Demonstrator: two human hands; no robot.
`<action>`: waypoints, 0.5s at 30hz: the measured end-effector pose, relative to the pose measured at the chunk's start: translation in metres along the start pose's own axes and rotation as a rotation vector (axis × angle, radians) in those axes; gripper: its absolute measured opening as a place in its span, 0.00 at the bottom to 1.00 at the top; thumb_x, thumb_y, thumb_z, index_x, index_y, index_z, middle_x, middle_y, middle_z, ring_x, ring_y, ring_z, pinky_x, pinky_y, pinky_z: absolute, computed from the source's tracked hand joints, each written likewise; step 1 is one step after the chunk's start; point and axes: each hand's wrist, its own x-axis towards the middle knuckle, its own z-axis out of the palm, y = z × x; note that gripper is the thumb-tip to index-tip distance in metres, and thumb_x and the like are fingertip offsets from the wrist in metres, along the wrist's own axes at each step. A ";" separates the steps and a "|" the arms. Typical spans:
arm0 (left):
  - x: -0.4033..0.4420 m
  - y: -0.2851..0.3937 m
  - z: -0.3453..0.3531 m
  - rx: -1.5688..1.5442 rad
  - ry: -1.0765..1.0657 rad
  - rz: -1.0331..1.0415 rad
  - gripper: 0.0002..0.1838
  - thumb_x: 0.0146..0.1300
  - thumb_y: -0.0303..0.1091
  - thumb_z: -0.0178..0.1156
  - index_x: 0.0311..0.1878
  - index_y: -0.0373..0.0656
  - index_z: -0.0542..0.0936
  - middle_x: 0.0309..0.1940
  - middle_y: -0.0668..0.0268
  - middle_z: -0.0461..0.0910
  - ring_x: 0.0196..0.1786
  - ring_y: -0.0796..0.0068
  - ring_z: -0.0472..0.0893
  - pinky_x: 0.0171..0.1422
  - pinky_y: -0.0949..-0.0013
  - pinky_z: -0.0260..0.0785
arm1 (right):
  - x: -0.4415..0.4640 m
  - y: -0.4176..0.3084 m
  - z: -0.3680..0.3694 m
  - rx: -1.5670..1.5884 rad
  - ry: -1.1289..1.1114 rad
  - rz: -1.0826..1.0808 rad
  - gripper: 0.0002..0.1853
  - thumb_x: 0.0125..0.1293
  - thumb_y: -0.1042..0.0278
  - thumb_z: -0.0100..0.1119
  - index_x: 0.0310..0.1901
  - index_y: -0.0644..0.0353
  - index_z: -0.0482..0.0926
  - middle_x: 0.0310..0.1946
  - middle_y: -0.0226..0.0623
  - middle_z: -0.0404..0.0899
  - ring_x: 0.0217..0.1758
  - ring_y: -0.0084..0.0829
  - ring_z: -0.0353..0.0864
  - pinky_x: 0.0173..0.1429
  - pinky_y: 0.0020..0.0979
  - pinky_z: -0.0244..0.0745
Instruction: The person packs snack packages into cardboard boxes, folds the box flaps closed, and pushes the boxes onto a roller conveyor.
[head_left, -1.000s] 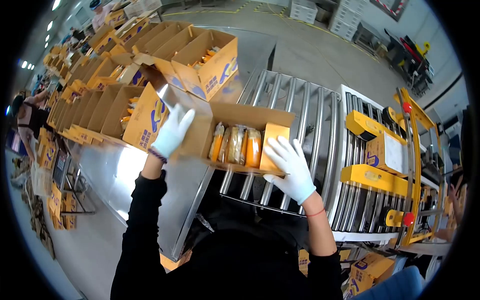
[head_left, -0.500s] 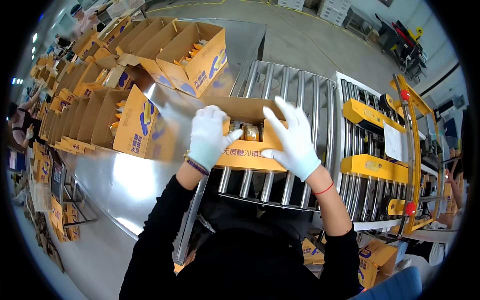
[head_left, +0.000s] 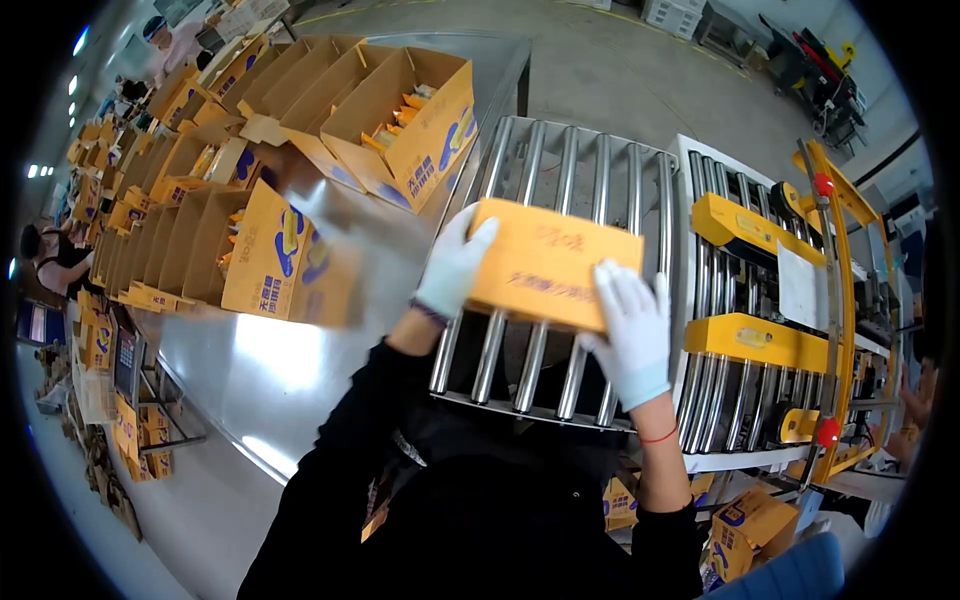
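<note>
A yellow carton with its top flaps folded down sits over the steel rollers, slightly turned. My left hand, in a white glove, grips the carton's left end, with the thumb along its top edge. At the carton's right end is my right hand, also gloved, its fingers pressed to the top and side near the corner. The packets inside the carton are hidden by the closed flaps.
Open cartons with wrapped packets stand in rows on the steel table at the left. Right of the rollers is a machine with yellow side guides and an upright frame. Two people are at the far left. More cartons lie below right.
The carton's flaps went from open to folded down, covering the packets. Both hands moved from above the flaps to the carton's two ends, and the carton turned slightly and shifted right.
</note>
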 end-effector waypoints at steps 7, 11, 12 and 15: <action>0.034 -0.008 0.138 0.280 -0.569 -0.002 0.33 0.76 0.51 0.58 0.71 0.33 0.71 0.64 0.43 0.77 0.69 0.51 0.77 0.73 0.56 0.68 | 0.051 0.064 0.021 -0.329 0.120 0.179 0.53 0.55 0.53 0.78 0.78 0.65 0.61 0.79 0.48 0.62 0.83 0.50 0.57 0.87 0.50 0.47; 0.018 0.073 0.077 0.908 -0.195 0.573 0.32 0.65 0.40 0.68 0.68 0.33 0.73 0.64 0.45 0.76 0.67 0.46 0.75 0.75 0.49 0.66 | 0.039 0.092 0.025 -0.383 0.168 0.247 0.32 0.66 0.64 0.65 0.72 0.59 0.72 0.79 0.47 0.62 0.83 0.47 0.58 0.86 0.49 0.50; 0.024 0.092 0.055 1.080 0.040 0.757 0.32 0.62 0.36 0.68 0.67 0.35 0.72 0.61 0.46 0.77 0.64 0.45 0.76 0.75 0.47 0.63 | 0.035 0.100 0.024 -0.447 0.185 0.246 0.31 0.67 0.66 0.64 0.71 0.58 0.73 0.79 0.47 0.63 0.83 0.46 0.59 0.86 0.49 0.51; 0.047 0.109 -0.006 1.541 0.094 0.284 0.24 0.71 0.40 0.61 0.64 0.37 0.76 0.47 0.50 0.86 0.51 0.50 0.84 0.58 0.48 0.75 | 0.021 0.119 0.012 -0.374 0.249 0.244 0.27 0.65 0.68 0.65 0.66 0.60 0.77 0.77 0.47 0.66 0.81 0.48 0.61 0.84 0.49 0.54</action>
